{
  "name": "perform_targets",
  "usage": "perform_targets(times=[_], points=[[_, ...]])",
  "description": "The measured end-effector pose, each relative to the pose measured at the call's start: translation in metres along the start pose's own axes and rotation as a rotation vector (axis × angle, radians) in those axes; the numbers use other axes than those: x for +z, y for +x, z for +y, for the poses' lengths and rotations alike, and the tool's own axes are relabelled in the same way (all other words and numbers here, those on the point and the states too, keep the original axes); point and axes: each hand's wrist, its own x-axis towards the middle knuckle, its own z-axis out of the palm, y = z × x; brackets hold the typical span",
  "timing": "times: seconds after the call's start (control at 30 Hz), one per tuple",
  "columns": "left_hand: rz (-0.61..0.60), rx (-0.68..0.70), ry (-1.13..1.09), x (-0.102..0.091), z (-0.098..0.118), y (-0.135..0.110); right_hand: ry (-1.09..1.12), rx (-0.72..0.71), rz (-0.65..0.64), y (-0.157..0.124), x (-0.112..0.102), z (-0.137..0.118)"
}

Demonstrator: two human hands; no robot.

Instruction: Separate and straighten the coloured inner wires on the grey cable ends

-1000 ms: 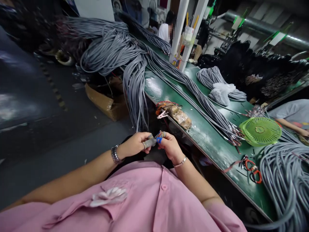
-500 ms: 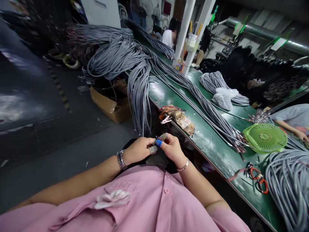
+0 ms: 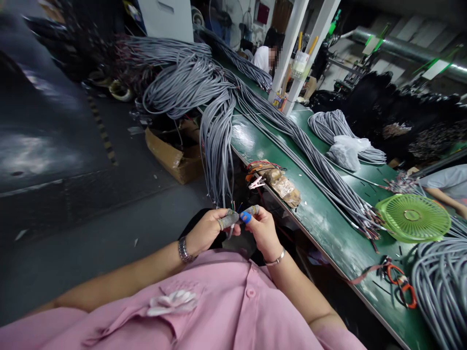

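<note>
Close to my body, my left hand point(image 3: 209, 227) pinches the end of a grey cable point(image 3: 231, 233), and grey finger covers sit on its fingertips. Thin coloured wires point(image 3: 234, 206) fan out of the cable end above the fingertips. My right hand point(image 3: 263, 229), with a blue cover on the thumb, is closed against the same wires, its fingertips touching those of my left. Just beyond, a bundle of grey cables point(image 3: 218, 141) hangs over the table edge. Which wire my right fingers grip is hidden.
The green table point(image 3: 324, 218) runs diagonally on my right, carrying long grey cables point(image 3: 310, 150), a green fan-like basket point(image 3: 412, 217), orange-handled scissors point(image 3: 401, 284) and a taped brown block point(image 3: 282, 184). A cardboard box point(image 3: 175, 158) stands on the floor. Another person's arm point(image 3: 447, 197) shows at right.
Both hands stay together, but my fingers have shifted: the left fingers now lie straighter and the coloured wires show more clearly. The whole view has swung slightly, moving the surroundings rightward.
</note>
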Motion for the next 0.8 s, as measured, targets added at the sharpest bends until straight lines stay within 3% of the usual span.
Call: perform_targets(times=[0.17,0.3,0.6,0.8], points=[[0.086,-0.029,-0.188,0.011,-0.012,0.005,-0.001,-0.057,0.052,-0.006,-0.002,-0.001],[0.11,-0.05,-0.215,0.015,-0.013,0.006,-0.006,-0.064,0.059,-0.008,-0.005,0.002],[0.059,-0.071,0.124,0.011,-0.008,0.004,-0.084,-0.038,-0.087,0.003,-0.011,0.007],[0.035,-0.095,0.241,0.012,-0.009,0.006,-0.07,-0.04,-0.073,0.008,-0.01,0.011]])
